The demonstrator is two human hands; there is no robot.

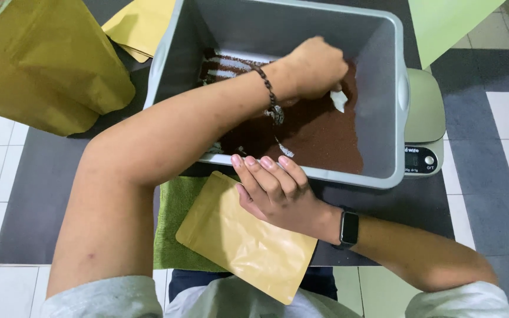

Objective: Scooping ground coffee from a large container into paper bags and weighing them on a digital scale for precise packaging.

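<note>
The left hand [313, 68] reaches into a grey plastic tub [393, 88], fingers curled round a white scoop [339, 99] in fine brown powder [325, 135]. The right hand [275, 191] pinches the top edge of a flat, matte yellow pouch [237, 244]; it lies on a green cloth [175, 218] just before the tub, long axis slanting from upper left to lower right.
</note>
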